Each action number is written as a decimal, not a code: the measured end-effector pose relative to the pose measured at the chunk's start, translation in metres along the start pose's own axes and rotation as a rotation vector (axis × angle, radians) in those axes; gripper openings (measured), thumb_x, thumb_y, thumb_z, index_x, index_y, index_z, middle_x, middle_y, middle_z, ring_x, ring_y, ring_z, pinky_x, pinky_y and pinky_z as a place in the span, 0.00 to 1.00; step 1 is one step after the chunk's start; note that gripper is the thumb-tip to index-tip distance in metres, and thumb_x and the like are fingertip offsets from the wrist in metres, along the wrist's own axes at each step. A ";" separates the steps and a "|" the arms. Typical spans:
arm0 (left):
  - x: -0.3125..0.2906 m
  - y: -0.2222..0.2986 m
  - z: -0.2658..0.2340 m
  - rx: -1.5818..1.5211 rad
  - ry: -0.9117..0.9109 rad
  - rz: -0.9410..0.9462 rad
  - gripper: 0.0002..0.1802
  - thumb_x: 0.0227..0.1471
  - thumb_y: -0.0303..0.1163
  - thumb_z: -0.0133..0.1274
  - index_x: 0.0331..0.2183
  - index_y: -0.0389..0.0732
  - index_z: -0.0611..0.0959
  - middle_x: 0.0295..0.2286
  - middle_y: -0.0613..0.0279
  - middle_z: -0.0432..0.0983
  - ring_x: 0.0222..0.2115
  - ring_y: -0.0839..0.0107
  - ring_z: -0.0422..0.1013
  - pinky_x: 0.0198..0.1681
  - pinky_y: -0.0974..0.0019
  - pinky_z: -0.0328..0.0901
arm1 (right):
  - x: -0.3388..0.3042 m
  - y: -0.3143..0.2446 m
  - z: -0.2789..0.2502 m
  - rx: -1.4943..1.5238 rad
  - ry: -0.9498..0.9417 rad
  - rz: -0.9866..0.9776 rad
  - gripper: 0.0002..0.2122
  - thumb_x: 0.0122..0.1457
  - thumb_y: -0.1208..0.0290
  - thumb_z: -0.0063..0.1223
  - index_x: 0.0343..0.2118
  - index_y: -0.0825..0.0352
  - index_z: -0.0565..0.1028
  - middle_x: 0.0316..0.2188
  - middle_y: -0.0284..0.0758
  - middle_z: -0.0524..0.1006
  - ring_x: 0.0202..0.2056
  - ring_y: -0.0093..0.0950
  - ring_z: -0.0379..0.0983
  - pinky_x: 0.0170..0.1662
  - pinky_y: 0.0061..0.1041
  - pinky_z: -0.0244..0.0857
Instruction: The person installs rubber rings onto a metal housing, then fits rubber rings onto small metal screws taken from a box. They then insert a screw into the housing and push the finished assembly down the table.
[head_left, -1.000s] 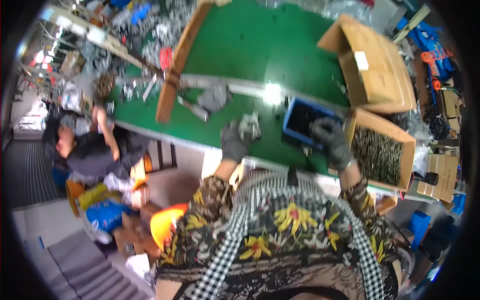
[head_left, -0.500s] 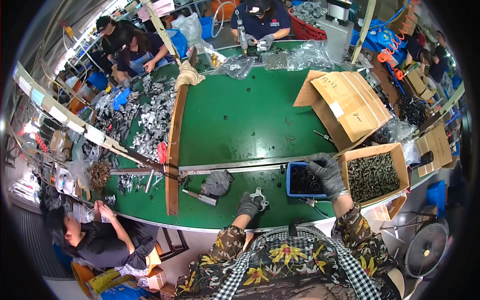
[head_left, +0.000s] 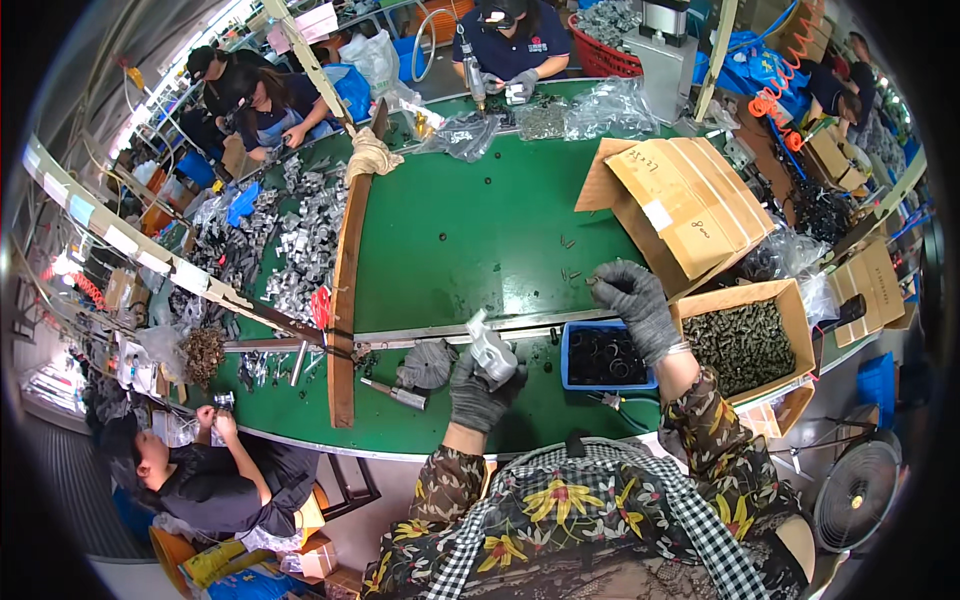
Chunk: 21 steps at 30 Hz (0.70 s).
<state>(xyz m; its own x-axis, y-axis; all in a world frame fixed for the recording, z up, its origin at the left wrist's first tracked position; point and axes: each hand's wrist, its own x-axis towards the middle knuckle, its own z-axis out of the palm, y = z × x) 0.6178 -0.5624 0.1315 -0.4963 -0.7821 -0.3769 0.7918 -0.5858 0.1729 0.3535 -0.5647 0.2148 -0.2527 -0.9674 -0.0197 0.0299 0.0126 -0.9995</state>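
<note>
In a dark grey glove, my left hand (head_left: pixel 480 394) is closed round a silver-grey metal casting (head_left: pixel 491 352) with a round body and a narrow upper end, raised over the near strip of the bench. My right hand (head_left: pixel 637 305), gloved too, is above the far rim of a blue tray (head_left: pixel 568 385) of black rings. Its thumb and forefinger are pinched; whatever is between them is too small to make out. Below the tray lie green-handled pliers (head_left: pixel 634 401). Left of my left hand are a metal hand tool (head_left: pixel 398 393) and a crumpled grey glove or cloth (head_left: pixel 428 364).
To the right stands a carton (head_left: pixel 797 318) of small dark metal parts, with a tilted open carton (head_left: pixel 692 205) behind it. A wooden bar (head_left: pixel 346 300) crosses the green bench on the left, beside heaped castings (head_left: pixel 308 230). Co-workers sit at the left and far side.
My left hand has lifted the casting and turned it over. My right hand has moved up and slightly left, away from the blue tray, and its fingertips now point up-left.
</note>
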 end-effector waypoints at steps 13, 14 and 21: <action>0.021 -0.029 0.087 -0.341 -0.554 -0.315 0.17 0.53 0.38 0.47 0.41 0.37 0.69 0.27 0.64 0.65 0.28 0.73 0.68 0.26 0.71 0.68 | -0.006 -0.041 0.013 -0.090 -0.084 -0.195 0.09 0.52 0.74 0.60 0.36 0.68 0.75 0.26 0.30 0.77 0.26 0.15 0.69 0.32 0.16 0.66; 0.025 -0.028 0.090 -0.323 -0.543 -0.289 0.17 0.54 0.38 0.47 0.40 0.37 0.68 0.27 0.63 0.65 0.25 0.74 0.67 0.24 0.74 0.69 | -0.006 -0.040 0.020 -0.089 -0.112 -0.298 0.09 0.51 0.75 0.60 0.36 0.67 0.75 0.27 0.29 0.77 0.26 0.16 0.70 0.32 0.16 0.66; 0.022 -0.026 0.090 -0.316 -0.648 -0.350 0.17 0.53 0.42 0.44 0.40 0.39 0.71 0.29 0.63 0.66 0.26 0.72 0.66 0.25 0.72 0.66 | -0.021 -0.049 0.048 -0.092 -0.297 -0.481 0.08 0.50 0.78 0.58 0.35 0.68 0.75 0.28 0.33 0.76 0.28 0.22 0.75 0.31 0.22 0.69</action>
<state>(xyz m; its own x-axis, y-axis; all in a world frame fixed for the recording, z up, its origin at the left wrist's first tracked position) 0.5545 -0.5837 0.2006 -0.7660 -0.5886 0.2583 0.5670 -0.8080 -0.1600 0.4039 -0.5568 0.2659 0.0659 -0.8991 0.4328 -0.1095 -0.4377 -0.8924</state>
